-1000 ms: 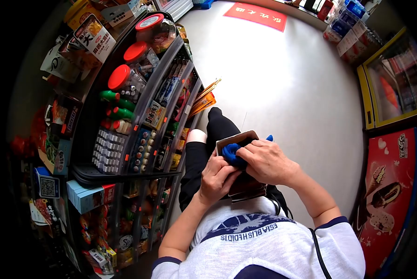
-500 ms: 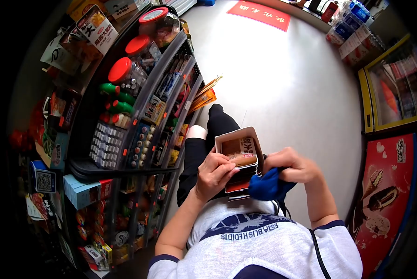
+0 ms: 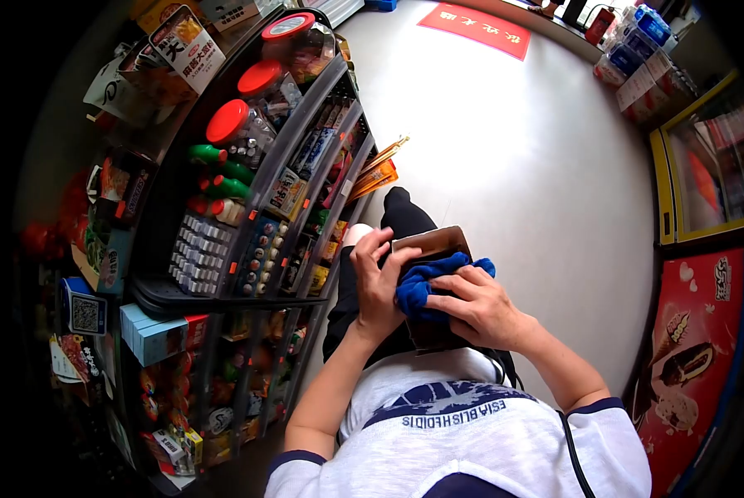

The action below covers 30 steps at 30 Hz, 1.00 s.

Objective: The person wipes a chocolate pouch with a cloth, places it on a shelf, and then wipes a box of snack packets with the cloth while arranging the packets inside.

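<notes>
A brown open-topped box [image 3: 435, 241] rests at my lap, tilted, with its upper wall and lower part showing. Over its middle lies a bunched blue cloth [image 3: 426, 275], which hides most of what is inside. My right hand [image 3: 482, 309] grips the cloth from the right, fingers bent into it. At the box's left side is my left hand [image 3: 376, 286], raised with its fingers apart, its lower edge close to the cloth; whether it touches the box is unclear.
A shelf rack [image 3: 293, 187] with jars, bottles and snack packs stands close on the left. On the right are a yellow-framed glass cabinet [image 3: 667, 187] and a red ice cream panel [image 3: 696, 357]. A red floor sign [image 3: 476, 31] lies far ahead on the grey floor.
The blue cloth, at the box's right side half a second ago, has moved left over the box with my right hand. My left hand has loosened from the box and spread its fingers.
</notes>
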Each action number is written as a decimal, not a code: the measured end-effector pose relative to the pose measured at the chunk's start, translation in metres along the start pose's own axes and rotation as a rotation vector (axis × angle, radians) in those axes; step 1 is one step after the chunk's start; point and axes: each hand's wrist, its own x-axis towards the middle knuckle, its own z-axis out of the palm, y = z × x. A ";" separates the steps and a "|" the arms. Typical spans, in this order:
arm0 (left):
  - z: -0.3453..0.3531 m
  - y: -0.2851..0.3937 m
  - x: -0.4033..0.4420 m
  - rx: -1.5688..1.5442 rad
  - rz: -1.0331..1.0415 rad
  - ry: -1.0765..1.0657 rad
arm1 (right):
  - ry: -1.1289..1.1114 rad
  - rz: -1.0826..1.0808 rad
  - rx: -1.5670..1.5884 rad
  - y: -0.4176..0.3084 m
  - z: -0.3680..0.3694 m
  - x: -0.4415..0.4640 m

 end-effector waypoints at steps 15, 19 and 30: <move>0.008 -0.006 0.012 -0.371 -0.358 -0.101 | 0.177 0.134 0.563 -0.002 -0.043 0.005; 0.019 -0.012 0.008 -0.359 -0.286 -0.042 | 0.314 -0.024 -0.022 -0.002 -0.025 0.021; 0.017 -0.005 0.010 -0.426 -0.359 -0.128 | -0.079 0.153 0.201 0.004 -0.032 -0.005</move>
